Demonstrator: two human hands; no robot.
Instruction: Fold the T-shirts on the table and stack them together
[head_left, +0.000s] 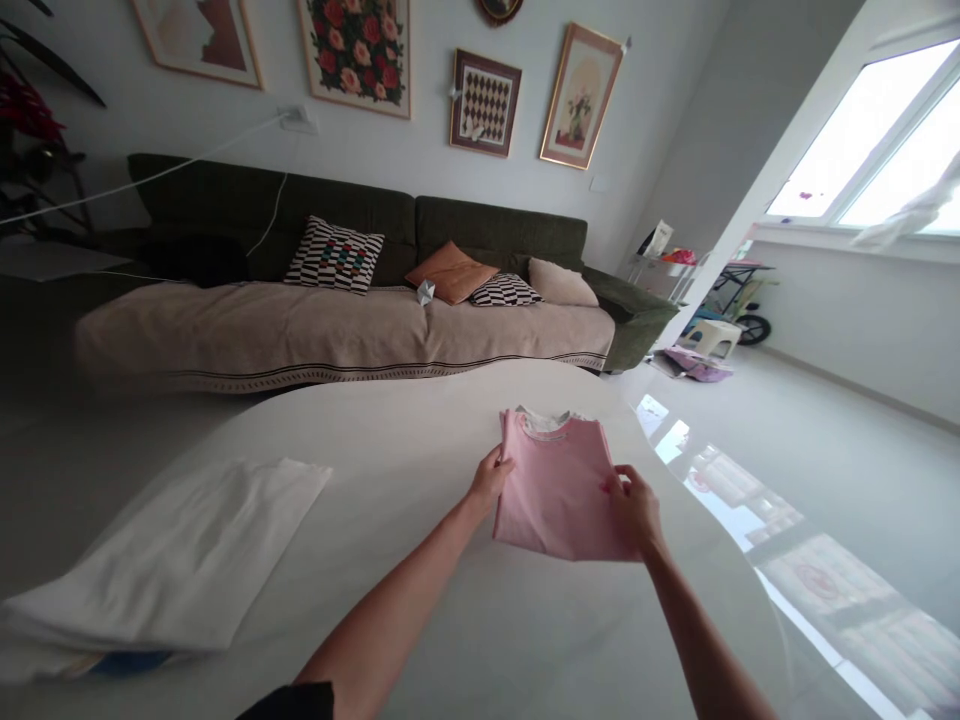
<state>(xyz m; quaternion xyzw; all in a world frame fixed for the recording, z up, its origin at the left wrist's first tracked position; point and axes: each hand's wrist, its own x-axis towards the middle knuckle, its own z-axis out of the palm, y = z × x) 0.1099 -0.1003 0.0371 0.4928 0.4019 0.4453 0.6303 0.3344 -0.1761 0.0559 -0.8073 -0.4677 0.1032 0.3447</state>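
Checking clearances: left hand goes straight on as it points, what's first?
The pink shirt; the left hand touches its left side. Whether it would slide over or under the cloth is unclear.

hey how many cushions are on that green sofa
4, left to right: a geometric-patterned cushion, an orange-brown cushion, a zigzag cushion and a cream cushion near the right armrest. Others may be hidden; the black heap further left is too dark to identify.

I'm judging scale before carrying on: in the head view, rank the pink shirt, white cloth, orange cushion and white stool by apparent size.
1. White cloth; nearness may enlarge it
2. Pink shirt
3. Orange cushion
4. White stool
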